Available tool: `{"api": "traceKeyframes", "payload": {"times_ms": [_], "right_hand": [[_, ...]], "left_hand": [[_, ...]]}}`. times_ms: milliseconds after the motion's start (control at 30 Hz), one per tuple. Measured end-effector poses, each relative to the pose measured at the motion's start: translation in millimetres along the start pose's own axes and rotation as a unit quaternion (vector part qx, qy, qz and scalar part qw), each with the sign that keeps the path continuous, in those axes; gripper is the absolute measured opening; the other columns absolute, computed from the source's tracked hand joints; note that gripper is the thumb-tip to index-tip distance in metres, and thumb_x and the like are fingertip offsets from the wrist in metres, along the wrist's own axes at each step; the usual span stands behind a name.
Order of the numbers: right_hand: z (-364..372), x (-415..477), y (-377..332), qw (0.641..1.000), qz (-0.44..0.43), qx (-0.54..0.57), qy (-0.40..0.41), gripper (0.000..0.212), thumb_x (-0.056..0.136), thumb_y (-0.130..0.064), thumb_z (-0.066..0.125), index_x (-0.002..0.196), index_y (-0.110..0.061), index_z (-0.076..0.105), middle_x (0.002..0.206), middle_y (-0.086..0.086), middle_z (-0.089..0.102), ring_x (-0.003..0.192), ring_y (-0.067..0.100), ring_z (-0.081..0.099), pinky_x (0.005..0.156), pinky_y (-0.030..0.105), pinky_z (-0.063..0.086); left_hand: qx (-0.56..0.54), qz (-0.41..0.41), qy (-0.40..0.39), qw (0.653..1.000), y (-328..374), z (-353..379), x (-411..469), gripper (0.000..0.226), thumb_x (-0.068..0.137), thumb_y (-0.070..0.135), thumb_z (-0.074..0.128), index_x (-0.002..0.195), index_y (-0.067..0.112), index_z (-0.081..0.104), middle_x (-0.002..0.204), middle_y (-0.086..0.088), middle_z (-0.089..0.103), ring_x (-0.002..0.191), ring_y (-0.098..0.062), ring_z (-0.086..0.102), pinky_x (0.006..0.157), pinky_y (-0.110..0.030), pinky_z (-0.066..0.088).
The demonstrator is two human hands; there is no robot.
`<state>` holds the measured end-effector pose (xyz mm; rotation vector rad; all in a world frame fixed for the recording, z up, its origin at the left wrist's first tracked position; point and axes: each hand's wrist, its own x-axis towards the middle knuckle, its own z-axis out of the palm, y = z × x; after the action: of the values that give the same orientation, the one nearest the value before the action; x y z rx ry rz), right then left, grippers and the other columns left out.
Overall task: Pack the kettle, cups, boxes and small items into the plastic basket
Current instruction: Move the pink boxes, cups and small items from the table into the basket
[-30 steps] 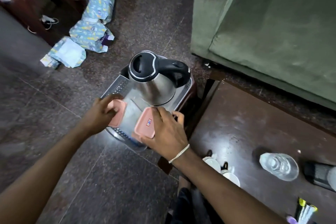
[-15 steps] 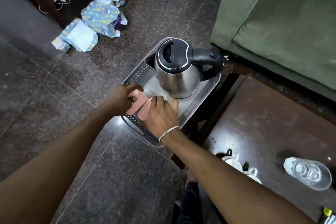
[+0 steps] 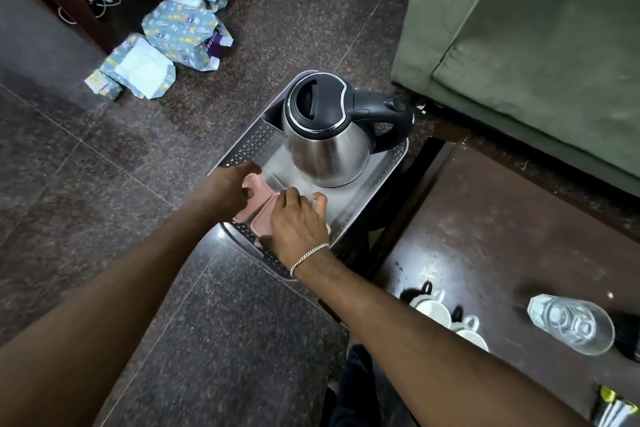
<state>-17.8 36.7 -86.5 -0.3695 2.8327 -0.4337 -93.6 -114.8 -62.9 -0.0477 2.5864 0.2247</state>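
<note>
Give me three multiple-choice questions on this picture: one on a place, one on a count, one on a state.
1. Where does the kettle stand? A on the sofa; B in the basket; C on the table.
2. How many pink boxes are in the basket? A one; B two; C four.
3. The kettle's lid is: A shut; B flipped up; C missing.
Answers: 1 B, its base sits inside the basket's walls. 2 B, two lie side by side at the near end. 3 A, the black lid sits flat in its rim.
</note>
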Motion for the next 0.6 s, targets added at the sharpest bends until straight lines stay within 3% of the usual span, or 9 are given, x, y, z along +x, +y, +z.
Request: {"api": "traceKeyframes", "payload": {"times_ms": [133, 300, 467, 600], "right_hand": [[-7, -7, 7, 0.999, -0.017, 0.014, 0.028, 0.087, 0.072, -0.059, 0.08, 0.129, 0.002, 0.055, 0.12, 0.013, 0.058, 0.099, 0.028, 0.063, 0.098, 0.05, 0.032], [-35, -34, 28, 0.991, -0.007, 0.069, 0.113, 0.082, 0.079, -0.055, 0.073, 0.138, -0.001, 0.052, 0.122, 0.009, 0.058, 0.105, 0.026, 0.061, 0.098, 0.049, 0.038], [-61, -82, 85, 0.984, 0.015, 0.092, 0.155, 0.059, 0.087, -0.04, 0.063, 0.136, -0.008, 0.057, 0.123, 0.006, 0.06, 0.105, 0.025, 0.06, 0.09, 0.045, 0.039], [-59, -140, 151, 0.983, 0.059, 0.109, 0.133, 0.048, 0.093, -0.034, 0.06, 0.133, -0.009, 0.059, 0.118, 0.009, 0.06, 0.103, 0.031, 0.061, 0.084, 0.047, 0.05]], "left_hand": [[0.121, -0.005, 0.031, 0.992, 9, -11, -8, 0.065, 0.085, 0.03, 0.082, 0.143, 0.026, 0.054, 0.118, -0.021, 0.072, 0.104, -0.041, 0.071, 0.079, -0.046, 0.06], [0.163, 0.027, 0.138, 0.977, 43, -26, -35, 0.035, 0.088, 0.031, 0.078, 0.111, 0.011, 0.059, 0.107, -0.02, 0.071, 0.091, -0.046, 0.072, 0.065, -0.047, 0.055], [0.04, 0.179, 0.213, 0.96, 98, -16, -78, 0.025, 0.089, 0.02, 0.076, 0.107, 0.005, 0.067, 0.1, -0.017, 0.072, 0.08, -0.043, 0.073, 0.064, -0.05, 0.059], [-0.033, 0.217, 0.156, 0.963, 144, 25, -110, 0.03, 0.09, 0.027, 0.076, 0.113, 0.01, 0.067, 0.101, -0.012, 0.071, 0.078, -0.04, 0.072, 0.067, -0.049, 0.059]]}}
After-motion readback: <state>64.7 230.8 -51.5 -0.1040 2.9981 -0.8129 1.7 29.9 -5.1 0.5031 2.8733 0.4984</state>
